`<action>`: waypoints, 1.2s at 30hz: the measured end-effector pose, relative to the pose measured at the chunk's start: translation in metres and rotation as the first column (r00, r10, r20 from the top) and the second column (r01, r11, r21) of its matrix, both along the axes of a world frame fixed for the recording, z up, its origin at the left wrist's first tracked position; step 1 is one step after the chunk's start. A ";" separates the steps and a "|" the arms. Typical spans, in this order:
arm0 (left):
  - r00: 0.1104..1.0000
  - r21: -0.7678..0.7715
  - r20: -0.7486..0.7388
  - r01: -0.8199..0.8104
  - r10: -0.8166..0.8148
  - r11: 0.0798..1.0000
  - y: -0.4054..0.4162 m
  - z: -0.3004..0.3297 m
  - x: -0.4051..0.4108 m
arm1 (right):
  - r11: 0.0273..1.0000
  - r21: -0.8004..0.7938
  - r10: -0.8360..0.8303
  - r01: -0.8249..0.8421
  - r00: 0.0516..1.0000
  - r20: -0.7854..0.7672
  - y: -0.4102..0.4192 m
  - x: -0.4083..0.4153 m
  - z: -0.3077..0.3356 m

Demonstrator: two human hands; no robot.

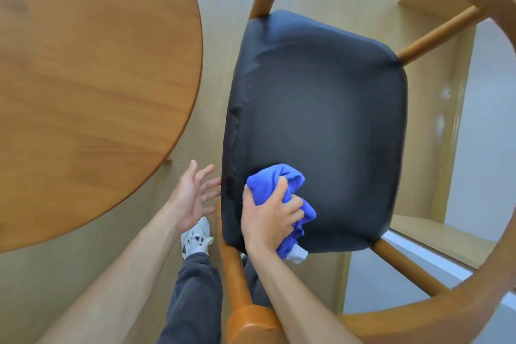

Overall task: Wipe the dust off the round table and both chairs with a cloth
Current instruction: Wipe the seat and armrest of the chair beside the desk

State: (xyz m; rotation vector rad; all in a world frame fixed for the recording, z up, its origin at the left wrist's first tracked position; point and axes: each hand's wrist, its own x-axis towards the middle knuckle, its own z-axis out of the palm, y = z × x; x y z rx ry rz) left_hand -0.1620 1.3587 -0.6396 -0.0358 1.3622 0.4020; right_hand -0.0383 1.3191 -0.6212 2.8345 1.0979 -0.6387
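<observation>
Here the right hand [269, 215] grips the bunched blue cloth [282, 190], pressed on the near left corner of the black chair seat [321, 120]; most unwiped seat lies ahead and right; the left hand [192, 195] hovers empty, fingers spread, beside the round table [92, 78].

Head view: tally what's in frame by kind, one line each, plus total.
Round table: 1
Chair: 1
Blue cloth: 1
Hands: 2, left hand open, right hand gripping the cloth
Shoe: 1
Total: 6
</observation>
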 end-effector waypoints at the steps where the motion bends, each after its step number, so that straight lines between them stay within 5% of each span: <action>1: 1.000 -0.007 -0.004 -0.020 0.020 1.000 -0.002 -0.001 -0.003 | 0.996 0.005 0.091 -0.091 0.996 0.001 -0.003 -0.001 0.003; 7: 0.998 -0.020 -0.058 -0.034 0.033 0.999 -0.010 0.000 -0.008 | 0.761 -0.011 0.649 -0.649 0.761 0.017 -0.020 0.017 0.017; 8: 0.997 -0.021 -0.065 -0.031 0.029 0.999 -0.010 0.002 -0.008 | 0.679 0.004 0.734 -0.734 0.679 0.018 -0.021 0.024 0.017; 11: 0.996 -0.018 -0.090 -0.013 0.011 1.000 -0.009 0.007 -0.008 | 0.224 0.085 0.974 -0.971 0.226 0.015 -0.030 0.053 0.017; 18: 0.983 -0.016 -0.183 -0.001 -0.002 1.000 -0.009 0.004 0.002 | -0.358 0.211 0.933 -0.909 -0.355 0.057 -0.026 0.103 0.002; 25: 0.957 -0.021 -0.290 0.019 -0.024 1.000 -0.004 0.005 0.033 | -0.704 0.186 0.695 -0.685 -0.719 -0.017 -0.007 0.156 0.004; 27: 0.946 0.007 -0.323 0.020 -0.016 1.000 0.005 0.008 0.043 | -0.710 0.195 0.686 -0.676 -0.727 -0.026 0.004 0.191 0.005; 31: 0.883 0.114 -0.469 0.071 -0.009 0.991 0.027 0.009 0.066 | -0.511 0.201 0.851 -0.836 -0.525 -0.016 0.046 0.252 0.003; 34: 0.805 0.197 -0.593 0.157 -0.009 0.968 0.042 0.006 0.077 | -0.306 0.183 0.952 -0.934 -0.302 0.051 0.100 0.293 0.007; 36: 0.739 0.219 -0.673 0.215 -0.012 0.952 0.051 0.005 0.082 | -0.049 0.218 0.993 -0.975 -0.025 0.111 0.140 0.320 0.008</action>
